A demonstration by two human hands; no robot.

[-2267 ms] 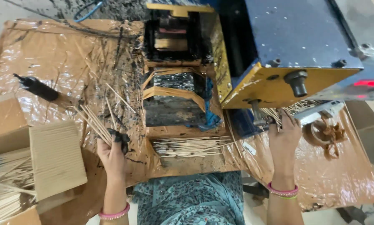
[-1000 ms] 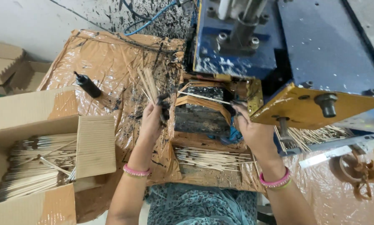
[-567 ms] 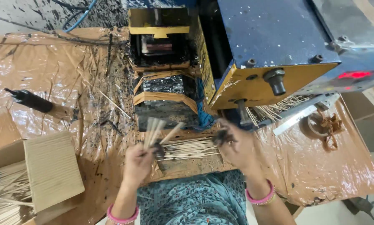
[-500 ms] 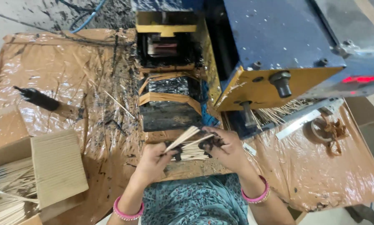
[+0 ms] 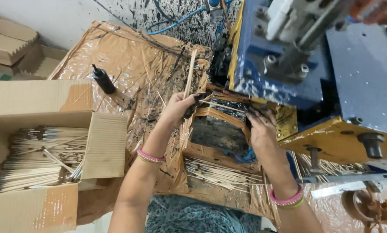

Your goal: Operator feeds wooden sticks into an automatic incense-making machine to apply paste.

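The machine (image 5: 353,77) is blue with a yellow edge, and the plastic sheet (image 5: 124,56) over the bench is shiny brown with black splashes. The sticks (image 5: 34,159) in the plain brown cardboard box (image 5: 38,103) are pale beige, the small bottle (image 5: 103,80) is black. Both wrists wear pink bangles (image 5: 150,156), the fingertips of the right hand (image 5: 260,129) are stained black, and the cloth (image 5: 189,218) below is teal with dark speckles.

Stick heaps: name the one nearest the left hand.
The loose heap of sticks on the wooden tray below the left hand; the others lie in the cardboard box and under the machine.
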